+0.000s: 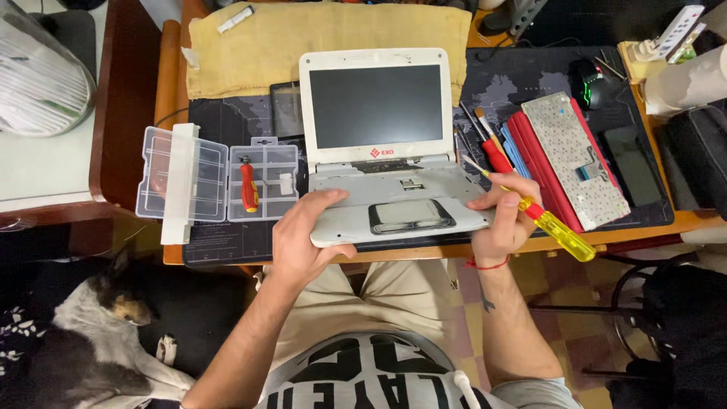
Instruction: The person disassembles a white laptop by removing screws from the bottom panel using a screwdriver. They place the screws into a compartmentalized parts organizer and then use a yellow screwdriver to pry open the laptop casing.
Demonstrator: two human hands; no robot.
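Hands [303, 231] grip laptop [394, 204] between them.

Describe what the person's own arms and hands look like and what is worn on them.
Both arms are bare from the hands up to where they leave the frame, with no sleeves, gloves, watch or rings to be seen. The left hand is bare and unadorned. The right hand has a thin red string bracelet around the wrist, and a small dark tattoo marks the forearm just below it.

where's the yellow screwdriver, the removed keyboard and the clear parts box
yellow screwdriver [559, 229], head view, on its handle
removed keyboard [573, 156], head view, on its back plate
clear parts box [273, 182], head view, on its open tray
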